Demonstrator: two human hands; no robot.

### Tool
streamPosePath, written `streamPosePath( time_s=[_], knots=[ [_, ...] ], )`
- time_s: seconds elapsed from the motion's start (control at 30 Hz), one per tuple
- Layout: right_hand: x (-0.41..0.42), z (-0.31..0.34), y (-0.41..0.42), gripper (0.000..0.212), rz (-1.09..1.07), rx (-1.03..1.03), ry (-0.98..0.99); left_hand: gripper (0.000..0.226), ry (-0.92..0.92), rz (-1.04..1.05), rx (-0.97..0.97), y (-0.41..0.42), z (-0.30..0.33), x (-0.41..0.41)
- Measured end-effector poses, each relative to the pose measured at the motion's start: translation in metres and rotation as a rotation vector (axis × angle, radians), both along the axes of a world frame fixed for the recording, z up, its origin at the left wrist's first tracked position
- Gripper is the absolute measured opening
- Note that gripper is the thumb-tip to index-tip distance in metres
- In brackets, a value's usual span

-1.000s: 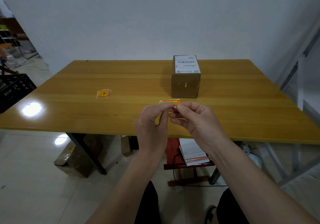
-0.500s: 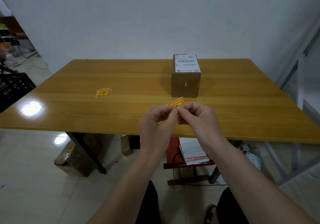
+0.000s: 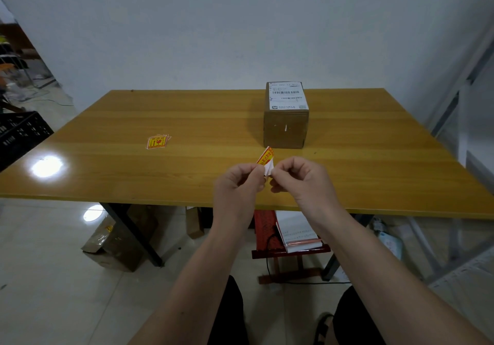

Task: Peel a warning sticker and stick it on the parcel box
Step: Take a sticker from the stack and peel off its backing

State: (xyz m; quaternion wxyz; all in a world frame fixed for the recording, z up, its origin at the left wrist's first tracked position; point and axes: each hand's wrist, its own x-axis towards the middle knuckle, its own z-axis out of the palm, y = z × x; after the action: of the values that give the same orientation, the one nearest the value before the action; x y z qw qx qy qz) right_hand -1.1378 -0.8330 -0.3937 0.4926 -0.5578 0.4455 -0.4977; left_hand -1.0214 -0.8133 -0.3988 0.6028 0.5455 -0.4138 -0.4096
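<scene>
A small yellow-and-red warning sticker (image 3: 266, 156) with its white backing showing stands tilted between my two hands, above the table's near edge. My left hand (image 3: 238, 184) pinches its left side. My right hand (image 3: 299, 177) pinches the white backing on the right. The brown parcel box (image 3: 285, 128), with a white shipping label on top, sits on the wooden table (image 3: 187, 120) just beyond my hands. A small pile of the same stickers (image 3: 157, 141) lies on the table to the left.
Under the table sit cardboard boxes (image 3: 117, 237) and a low red stool with papers (image 3: 291, 237). A black crate (image 3: 18, 136) stands at the far left. A metal shelf frame (image 3: 459, 130) rises at the right.
The sticker has turned from lying flat between my fingers to standing tilted, with its white backing now showing. Both hands have stayed close together near the table's edge.
</scene>
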Motion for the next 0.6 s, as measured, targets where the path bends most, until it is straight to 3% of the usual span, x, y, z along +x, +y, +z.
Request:
streamPosePath(
  time_s=[0.27,0.43,0.6],
  knots=[
    [0.001,-0.001,-0.002,0.010,-0.008,0.045,-0.032,0.011,0.190,-0.021,0.059,-0.003,-0.001,0.003],
    [0.002,-0.003,-0.002,0.001,-0.035,0.052,-0.053,0.012,0.103,-0.021,0.027,-0.003,-0.005,0.001],
    [0.007,-0.003,-0.003,0.016,-0.059,0.058,-0.055,0.007,-0.008,-0.014,0.003,-0.006,-0.009,0.000]
  ],
)
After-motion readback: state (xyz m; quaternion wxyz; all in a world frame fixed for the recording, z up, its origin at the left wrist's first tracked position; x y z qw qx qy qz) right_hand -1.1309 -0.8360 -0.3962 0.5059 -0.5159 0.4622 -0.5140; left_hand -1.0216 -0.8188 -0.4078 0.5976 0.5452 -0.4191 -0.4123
